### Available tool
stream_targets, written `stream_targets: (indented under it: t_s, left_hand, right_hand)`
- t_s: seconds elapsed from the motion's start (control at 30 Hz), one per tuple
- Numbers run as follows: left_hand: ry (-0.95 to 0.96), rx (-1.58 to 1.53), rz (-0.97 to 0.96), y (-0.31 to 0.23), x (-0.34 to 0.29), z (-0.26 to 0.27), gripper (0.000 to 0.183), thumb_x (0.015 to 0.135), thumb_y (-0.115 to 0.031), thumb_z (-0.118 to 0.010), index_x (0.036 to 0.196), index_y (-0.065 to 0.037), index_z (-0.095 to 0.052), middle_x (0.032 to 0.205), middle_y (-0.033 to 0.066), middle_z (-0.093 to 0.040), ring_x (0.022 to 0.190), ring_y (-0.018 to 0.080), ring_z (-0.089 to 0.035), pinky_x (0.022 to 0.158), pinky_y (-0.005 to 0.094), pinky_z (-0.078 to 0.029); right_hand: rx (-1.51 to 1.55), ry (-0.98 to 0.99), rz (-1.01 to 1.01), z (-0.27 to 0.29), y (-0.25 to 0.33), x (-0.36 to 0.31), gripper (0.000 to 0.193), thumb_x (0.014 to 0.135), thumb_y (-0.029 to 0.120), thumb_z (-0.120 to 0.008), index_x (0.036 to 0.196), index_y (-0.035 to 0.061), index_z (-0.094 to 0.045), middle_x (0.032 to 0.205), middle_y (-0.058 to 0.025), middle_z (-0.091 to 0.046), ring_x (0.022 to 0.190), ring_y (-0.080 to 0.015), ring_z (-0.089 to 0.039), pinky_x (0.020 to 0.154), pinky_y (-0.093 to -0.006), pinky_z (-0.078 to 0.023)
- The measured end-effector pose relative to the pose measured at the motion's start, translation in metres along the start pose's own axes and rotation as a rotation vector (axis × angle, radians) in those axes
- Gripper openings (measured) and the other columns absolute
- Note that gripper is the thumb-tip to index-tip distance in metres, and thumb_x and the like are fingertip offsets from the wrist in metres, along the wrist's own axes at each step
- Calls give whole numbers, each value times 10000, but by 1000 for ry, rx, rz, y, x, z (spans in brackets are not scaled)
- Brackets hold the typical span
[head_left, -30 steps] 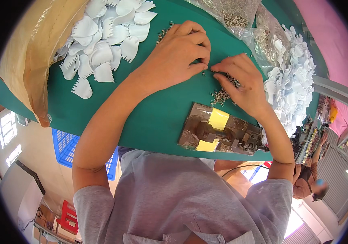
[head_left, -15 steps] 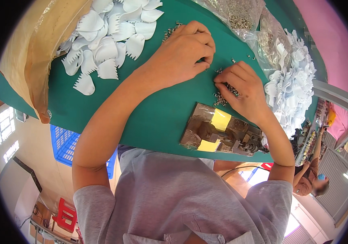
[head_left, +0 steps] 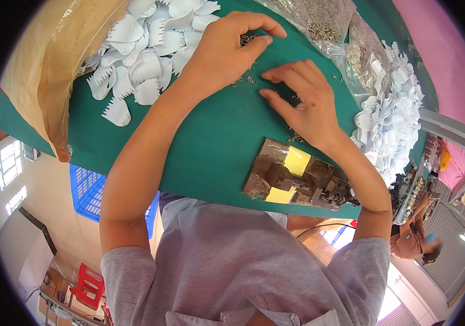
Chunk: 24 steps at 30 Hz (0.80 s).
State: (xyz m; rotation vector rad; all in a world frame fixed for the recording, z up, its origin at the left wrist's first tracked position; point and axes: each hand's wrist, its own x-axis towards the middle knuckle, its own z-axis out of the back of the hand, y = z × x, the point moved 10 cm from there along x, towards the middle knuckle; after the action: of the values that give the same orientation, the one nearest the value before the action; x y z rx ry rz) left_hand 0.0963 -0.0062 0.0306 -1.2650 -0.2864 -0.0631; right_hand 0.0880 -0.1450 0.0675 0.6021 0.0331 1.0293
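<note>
My left hand is at the far middle of the green table, thumb and forefinger spread apart around a few small metal pieces. Its other fingers are hidden. My right hand hovers to the right of it, thumb and fingers apart. I see nothing held in either hand. More metal pieces lie by the right wrist, some partly hidden under the hand. White toothed plastic pieces, like hair-claw halves, are heaped left of my left forearm.
Near the table's front edge sits a brown metal fixture with yellow tape. Clear bags of metal parts and another heap of white pieces are at right. A tan sack stands left, above a blue basket. Another person is far right.
Both hands have opened their fingers. The left hand shifted a little left and away from me; the right moved left and farther out, uncovering some metal pieces between them.
</note>
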Motion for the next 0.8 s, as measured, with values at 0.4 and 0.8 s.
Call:
stream_targets:
  t_s: [0.4, 0.8]
  left_hand:
    - [25, -47, 49, 8, 0, -4, 169, 964, -44, -675, 1102, -34, -771, 1107, 34, -746, 1042, 140, -671, 946, 288, -505]
    - [36, -42, 52, 8, 0, -4, 171, 956, -40, -673, 1095, -36, -772, 1085, 37, -742, 1033, 153, -678, 958, 303, -511]
  right_hand:
    - [-35, 37, 34, -16, 4, 5, 121, 866, 85, -791, 932, 92, -690, 847, -35, -618, 832, -262, -586, 758, -391, -438]
    - [291, 70, -244, 3, -18, -2, 65, 931, 62, -731, 964, 26, -686, 844, -67, -643, 832, -221, -595, 763, -350, -498]
